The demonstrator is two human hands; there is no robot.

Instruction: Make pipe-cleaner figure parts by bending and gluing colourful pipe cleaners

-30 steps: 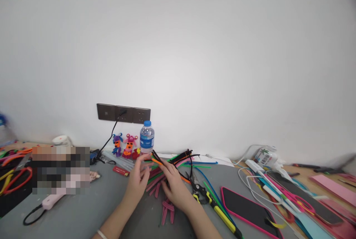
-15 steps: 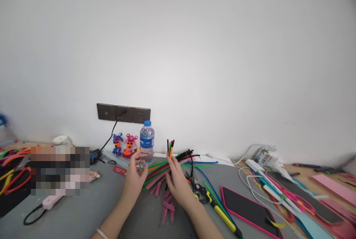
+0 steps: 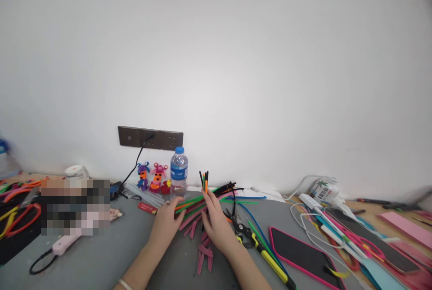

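My right hand [image 3: 216, 224] is closed around a few pipe cleaners [image 3: 205, 183], black, green and orange, whose ends stick up above the fingers. A larger bundle of pipe cleaners [image 3: 195, 206], mostly green, pink and black, lies slantwise behind and between my hands. At its left end, my left hand [image 3: 168, 218] has its thumb and fingers around the green and orange tips. Folded pink pipe-cleaner pieces [image 3: 204, 256] lie on the grey mat below the bundle. Just right of my right hand are pliers [image 3: 248, 231] with yellow and black handles.
A water bottle [image 3: 179, 174] stands behind my left hand, beside two small pipe-cleaner figures [image 3: 158, 178]. A pink-edged phone [image 3: 303, 256] lies on the right. Farther right are pink scissors [image 3: 362, 245] and white cables [image 3: 303, 231]. Red-handled scissors [image 3: 25, 220] lie far left.
My left hand has come forward and down, from spread fingers beside the bundle to closing on its left end. The upright pipe cleaners in my right hand have tilted slightly left.
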